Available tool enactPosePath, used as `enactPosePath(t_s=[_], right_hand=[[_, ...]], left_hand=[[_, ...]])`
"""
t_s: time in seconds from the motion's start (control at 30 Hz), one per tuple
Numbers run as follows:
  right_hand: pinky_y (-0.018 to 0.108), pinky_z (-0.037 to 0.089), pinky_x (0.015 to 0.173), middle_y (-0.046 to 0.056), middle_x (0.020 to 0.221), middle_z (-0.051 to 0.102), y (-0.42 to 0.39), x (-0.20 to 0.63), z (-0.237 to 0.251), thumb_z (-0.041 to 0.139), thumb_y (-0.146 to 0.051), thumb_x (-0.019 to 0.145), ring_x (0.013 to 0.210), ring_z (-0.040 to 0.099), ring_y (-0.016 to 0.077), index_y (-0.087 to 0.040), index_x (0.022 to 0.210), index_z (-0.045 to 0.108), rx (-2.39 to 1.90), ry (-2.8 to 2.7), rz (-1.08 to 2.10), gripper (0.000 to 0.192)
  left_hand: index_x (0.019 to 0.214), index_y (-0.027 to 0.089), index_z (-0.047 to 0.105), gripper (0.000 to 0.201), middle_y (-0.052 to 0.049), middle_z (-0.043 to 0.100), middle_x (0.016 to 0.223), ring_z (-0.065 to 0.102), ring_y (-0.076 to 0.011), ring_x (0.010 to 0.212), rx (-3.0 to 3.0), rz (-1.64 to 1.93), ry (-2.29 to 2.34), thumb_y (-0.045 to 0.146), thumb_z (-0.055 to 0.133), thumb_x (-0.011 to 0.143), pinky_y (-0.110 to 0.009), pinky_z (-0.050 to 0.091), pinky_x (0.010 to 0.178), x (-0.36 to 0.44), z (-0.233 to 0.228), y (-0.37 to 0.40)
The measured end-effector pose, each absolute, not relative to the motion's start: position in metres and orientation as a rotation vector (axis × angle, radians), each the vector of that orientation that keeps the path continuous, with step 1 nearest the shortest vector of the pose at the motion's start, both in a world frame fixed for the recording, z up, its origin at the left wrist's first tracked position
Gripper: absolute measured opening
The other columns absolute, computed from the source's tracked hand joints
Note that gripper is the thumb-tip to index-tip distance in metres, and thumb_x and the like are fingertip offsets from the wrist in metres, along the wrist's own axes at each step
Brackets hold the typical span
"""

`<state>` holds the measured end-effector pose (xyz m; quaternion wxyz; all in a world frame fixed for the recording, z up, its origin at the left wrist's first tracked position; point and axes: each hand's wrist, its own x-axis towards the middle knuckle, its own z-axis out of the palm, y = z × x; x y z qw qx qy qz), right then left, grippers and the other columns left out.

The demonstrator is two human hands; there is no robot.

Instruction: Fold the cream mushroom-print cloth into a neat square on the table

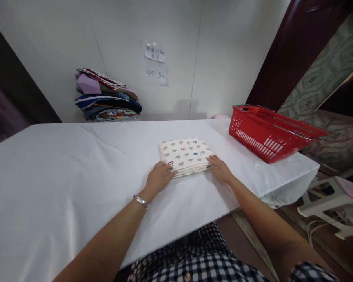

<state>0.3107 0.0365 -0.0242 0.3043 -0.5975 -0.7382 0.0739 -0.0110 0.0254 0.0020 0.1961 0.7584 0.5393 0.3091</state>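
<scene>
A white cloth (188, 150) with small grey, red and blue prints lies folded into a thick, flat rectangle on the table. Its layered front edge faces me. My left hand (159, 178) grips the near left corner, the thumb along the front edge and the fingers at the side. At the near right corner, my right hand (221, 169) holds the cloth with fingertips on top and the thumb by the front edge. The undersides of both corners are hidden.
A white sheet covers the table (76, 168). A red plastic basket (267, 133) stands at the right end. Stacked folded fabrics (107, 98) sit at the back left by the wall, below and left of two paper notes (157, 74). A white stool (329, 196) is right of the table.
</scene>
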Motion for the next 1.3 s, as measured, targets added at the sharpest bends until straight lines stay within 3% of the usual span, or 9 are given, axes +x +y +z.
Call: enactPosePath(t_s=[0.13, 0.33, 0.67, 0.87, 1.3], right_hand=[[0.047, 0.038, 0.105, 0.004, 0.118, 0.064, 0.042, 0.306, -0.017, 0.050, -0.022, 0.082, 0.123, 0.049, 0.0224, -0.025, 0.105, 0.069, -1.471, -1.837, 0.179, 0.030], [0.042, 0.044, 0.095, 0.004, 0.100, 0.070, 0.055, 0.282, 0.002, 0.055, -0.023, 0.083, 0.103, 0.060, 0.0218, -0.025, 0.091, 0.072, -1.237, -2.100, 0.124, 0.019], [0.038, 0.045, 0.086, 0.005, 0.103, 0.067, 0.061, 0.254, -0.002, 0.054, -0.017, 0.084, 0.096, 0.057, 0.0210, -0.024, 0.096, 0.070, -1.153, -2.270, 0.079, 0.021], [0.039, 0.044, 0.085, 0.007, 0.100, 0.067, 0.058, 0.253, -0.015, 0.049, -0.023, 0.090, 0.095, 0.056, 0.0216, -0.022, 0.098, 0.068, -1.141, -2.171, 0.056, 0.021], [0.041, 0.041, 0.089, 0.008, 0.110, 0.061, 0.048, 0.249, -0.010, 0.053, -0.026, 0.086, 0.103, 0.052, 0.0245, -0.024, 0.113, 0.062, -1.115, -2.188, 0.081, 0.028]], left_hand=[[0.088, 0.024, 0.067, 0.019, -0.003, 0.058, 0.096, 0.054, -0.0190, 0.095, 2.324, 0.974, 1.436, 0.035, 0.052, 0.086, -0.030, 0.044, 0.077, -0.005, 0.004, 0.027], [0.090, 0.022, 0.067, 0.016, -0.006, 0.062, 0.098, 0.053, -0.0224, 0.094, 2.493, 0.950, 1.460, 0.028, 0.053, 0.085, -0.037, 0.041, 0.082, 0.011, 0.004, 0.032], [0.096, 0.024, 0.067, 0.018, -0.005, 0.064, 0.091, 0.056, -0.0243, 0.091, 2.488, 0.716, 1.628, 0.028, 0.058, 0.081, -0.038, 0.039, 0.079, 0.024, 0.014, 0.038], [0.095, 0.022, 0.065, 0.018, -0.006, 0.063, 0.089, 0.056, -0.0231, 0.089, 2.662, 0.608, 1.513, 0.022, 0.049, 0.087, -0.037, 0.038, 0.078, 0.029, 0.014, 0.042], [0.084, 0.019, 0.054, 0.020, -0.004, 0.058, 0.084, 0.052, -0.0182, 0.079, 2.485, 0.796, 1.480, 0.023, 0.037, 0.092, -0.032, 0.039, 0.072, 0.028, 0.012, 0.039]])
